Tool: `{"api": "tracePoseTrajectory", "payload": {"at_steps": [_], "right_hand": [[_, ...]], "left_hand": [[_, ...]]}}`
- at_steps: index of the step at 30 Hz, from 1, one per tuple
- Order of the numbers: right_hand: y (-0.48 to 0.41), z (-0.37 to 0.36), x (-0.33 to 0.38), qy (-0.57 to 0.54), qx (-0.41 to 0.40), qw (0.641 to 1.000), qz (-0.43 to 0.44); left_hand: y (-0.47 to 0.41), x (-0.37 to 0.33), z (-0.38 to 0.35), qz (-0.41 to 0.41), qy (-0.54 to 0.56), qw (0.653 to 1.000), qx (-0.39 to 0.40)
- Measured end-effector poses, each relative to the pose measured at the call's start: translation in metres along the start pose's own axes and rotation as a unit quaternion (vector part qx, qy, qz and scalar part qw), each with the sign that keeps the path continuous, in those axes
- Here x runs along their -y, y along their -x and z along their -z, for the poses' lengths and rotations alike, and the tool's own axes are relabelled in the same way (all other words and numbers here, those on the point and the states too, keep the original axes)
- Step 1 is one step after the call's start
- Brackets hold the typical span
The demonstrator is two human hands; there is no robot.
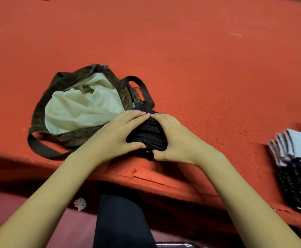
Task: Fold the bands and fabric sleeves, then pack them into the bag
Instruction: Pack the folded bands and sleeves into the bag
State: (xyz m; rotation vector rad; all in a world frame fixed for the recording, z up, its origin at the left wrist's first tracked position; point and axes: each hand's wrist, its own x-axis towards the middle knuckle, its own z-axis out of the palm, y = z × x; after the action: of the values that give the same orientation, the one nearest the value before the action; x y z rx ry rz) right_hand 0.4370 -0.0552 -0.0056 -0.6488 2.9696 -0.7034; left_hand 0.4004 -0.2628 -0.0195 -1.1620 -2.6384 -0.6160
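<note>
Head camera looks down, close over the red table point(182, 51).

The red table point(182, 51) carries an open leopard-print bag point(74, 138), a dark fabric stack point(149, 133) beside it, and striped folded pieces point(296, 176).

striped stack point(300, 169): cut by right edge | dark bundle point(150, 134): partly under left hand point(121, 133), right hand point(178, 140)

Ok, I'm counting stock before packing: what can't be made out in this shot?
Head view only:
dark folded stack: left hand and right hand cover both sides, layer count unreadable.
bag: rumpled pale lining hides whatever lies inside.
striped pile: cut off by the right edge.
</note>
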Motion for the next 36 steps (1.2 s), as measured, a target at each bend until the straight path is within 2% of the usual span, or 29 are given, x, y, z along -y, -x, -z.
{"api": "tracePoseTrajectory", "payload": {"at_steps": [4, 9, 12, 14, 16, 19, 24, 28, 32, 36], "right_hand": [[-0.014, 0.006, -0.002, 0.044, 0.024, 0.998, -0.036], [-0.031, 0.014, -0.006, 0.023, 0.051, 0.995, -0.077], [-0.040, 0.019, -0.013, 0.045, 0.074, 0.992, -0.090], [-0.046, 0.023, -0.016, 0.020, 0.096, 0.990, -0.106], [-0.052, 0.027, -0.019, -0.018, 0.101, 0.987, -0.126], [-0.055, 0.028, -0.022, -0.073, 0.106, 0.983, -0.135], [-0.058, 0.040, -0.020, -0.118, 0.101, 0.980, -0.127], [-0.076, 0.078, 0.007, -0.114, 0.081, 0.984, -0.109], [-0.133, 0.098, 0.050, -0.096, 0.053, 0.993, -0.034], [-0.199, 0.071, 0.077, -0.069, 0.117, 0.991, -0.010]], "left_hand": [[-0.021, 0.005, 0.010, 0.017, 0.038, 0.998, 0.057], [-0.037, 0.009, 0.007, -0.004, -0.037, 0.990, 0.134], [-0.048, 0.010, 0.013, 0.013, -0.033, 0.977, 0.209], [-0.056, 0.008, 0.021, 0.044, 0.004, 0.961, 0.273], [-0.062, 0.008, 0.023, 0.028, -0.038, 0.954, 0.295], [-0.072, 0.009, 0.019, 0.022, -0.106, 0.951, 0.290], [-0.085, 0.016, 0.027, 0.015, -0.060, 0.963, 0.264], [-0.091, 0.025, 0.076, 0.009, -0.034, 0.977, 0.212], [-0.078, 0.057, 0.137, 0.106, 0.013, 0.987, 0.119], [-0.057, 0.111, 0.155, 0.220, 0.040, 0.967, 0.125]]}}
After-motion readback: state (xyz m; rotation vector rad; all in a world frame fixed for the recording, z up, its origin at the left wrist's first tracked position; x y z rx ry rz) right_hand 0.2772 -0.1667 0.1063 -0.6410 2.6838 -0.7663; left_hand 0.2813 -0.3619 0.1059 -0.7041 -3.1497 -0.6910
